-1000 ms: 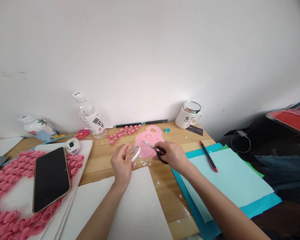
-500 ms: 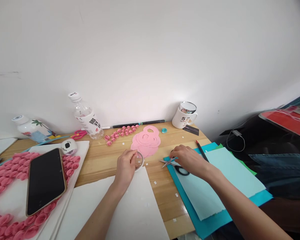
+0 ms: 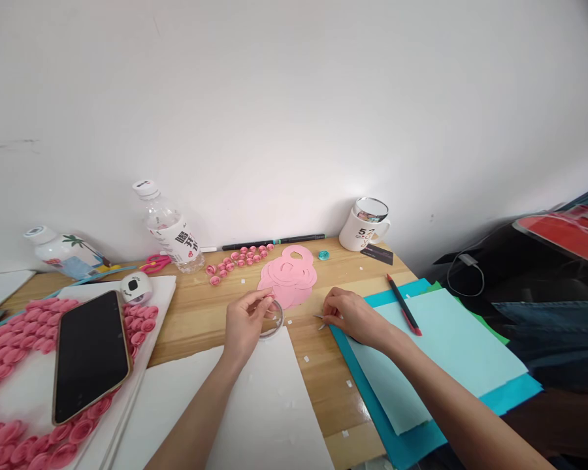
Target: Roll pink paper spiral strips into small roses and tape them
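My left hand (image 3: pixel 245 321) pinches a clear tape roll (image 3: pixel 273 321) that rests on the wooden desk (image 3: pixel 200 313), at the far corner of a white board (image 3: pixel 259 405). My right hand (image 3: pixel 351 316) lies curled over small scissors (image 3: pixel 319 318). Only their metal tip shows, at the edge of the blue paper (image 3: pixel 441 346). Just beyond both hands lies a stack of pink paper spirals (image 3: pixel 289 277). Small bits of white tape dot the desk around them.
Rolled pink paper roses (image 3: pixel 235 259) lie in rows behind. A phone (image 3: pixel 91 352) rests on a rose-covered board at left. A bottle (image 3: pixel 169 228), black pen (image 3: pixel 274 243), pink scissors (image 3: pixel 154 263) and mug (image 3: pixel 365 228) line the wall. A red pencil (image 3: pixel 404 305) lies on the blue paper.
My right hand carried the scissors from over the pink spirals down to the blue paper's edge and now covers them. My left hand lowered the tape roll onto the desk.
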Action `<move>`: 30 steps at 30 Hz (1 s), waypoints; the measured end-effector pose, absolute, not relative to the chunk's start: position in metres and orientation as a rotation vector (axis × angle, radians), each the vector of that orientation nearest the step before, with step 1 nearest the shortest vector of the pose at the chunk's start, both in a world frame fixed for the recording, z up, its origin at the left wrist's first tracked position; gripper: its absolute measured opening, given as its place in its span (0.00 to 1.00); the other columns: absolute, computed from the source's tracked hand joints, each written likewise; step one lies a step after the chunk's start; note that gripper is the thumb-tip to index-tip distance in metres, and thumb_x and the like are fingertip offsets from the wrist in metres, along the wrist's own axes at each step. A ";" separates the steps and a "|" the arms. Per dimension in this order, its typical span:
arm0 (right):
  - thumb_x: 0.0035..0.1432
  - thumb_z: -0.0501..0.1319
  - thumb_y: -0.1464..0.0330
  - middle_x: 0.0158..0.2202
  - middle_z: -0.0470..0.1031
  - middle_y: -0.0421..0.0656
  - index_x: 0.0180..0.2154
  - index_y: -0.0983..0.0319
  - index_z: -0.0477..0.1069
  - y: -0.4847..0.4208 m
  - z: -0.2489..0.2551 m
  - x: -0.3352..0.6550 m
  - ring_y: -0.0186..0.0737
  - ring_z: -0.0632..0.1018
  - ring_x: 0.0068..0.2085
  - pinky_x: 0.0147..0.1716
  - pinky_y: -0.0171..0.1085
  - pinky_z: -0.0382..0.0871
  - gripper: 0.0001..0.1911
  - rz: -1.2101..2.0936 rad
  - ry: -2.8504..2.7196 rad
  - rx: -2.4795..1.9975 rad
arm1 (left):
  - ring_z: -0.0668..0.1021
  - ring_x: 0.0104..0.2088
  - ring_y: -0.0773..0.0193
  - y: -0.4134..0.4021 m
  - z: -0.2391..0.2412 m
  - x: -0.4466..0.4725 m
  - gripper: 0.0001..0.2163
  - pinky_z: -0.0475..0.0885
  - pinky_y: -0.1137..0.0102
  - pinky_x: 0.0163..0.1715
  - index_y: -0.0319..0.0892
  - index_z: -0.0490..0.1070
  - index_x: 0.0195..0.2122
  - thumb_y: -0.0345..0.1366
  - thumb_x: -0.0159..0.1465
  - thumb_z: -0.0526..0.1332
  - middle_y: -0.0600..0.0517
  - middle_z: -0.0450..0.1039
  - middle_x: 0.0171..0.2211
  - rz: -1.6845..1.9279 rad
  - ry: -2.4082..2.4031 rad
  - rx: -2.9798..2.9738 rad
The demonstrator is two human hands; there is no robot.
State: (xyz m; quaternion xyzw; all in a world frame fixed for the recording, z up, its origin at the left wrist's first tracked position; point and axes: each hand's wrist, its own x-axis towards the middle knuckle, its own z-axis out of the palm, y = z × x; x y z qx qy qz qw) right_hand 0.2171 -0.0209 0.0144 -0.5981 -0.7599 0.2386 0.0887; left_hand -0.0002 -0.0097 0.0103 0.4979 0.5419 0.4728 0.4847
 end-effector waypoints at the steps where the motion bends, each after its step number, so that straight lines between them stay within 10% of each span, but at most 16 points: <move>1: 0.51 0.58 0.74 0.32 0.69 0.44 0.25 0.63 0.69 -0.021 0.014 0.217 0.36 0.72 0.31 0.31 0.34 0.63 0.04 0.695 -2.274 -1.787 | 0.76 0.24 0.65 -0.010 0.011 -0.001 0.11 0.72 0.70 0.30 0.38 0.76 0.34 0.37 0.51 0.64 0.50 0.77 0.26 1.142 1.280 1.143; 30: 0.55 0.53 0.72 0.26 0.69 0.39 0.28 0.63 0.66 0.006 0.053 0.177 0.31 0.70 0.27 0.26 0.31 0.61 0.06 1.149 -2.216 -1.160 | 0.76 0.31 0.64 -0.006 0.005 -0.004 0.10 0.71 0.68 0.38 0.39 0.78 0.34 0.37 0.51 0.65 0.47 0.78 0.30 0.949 0.974 1.066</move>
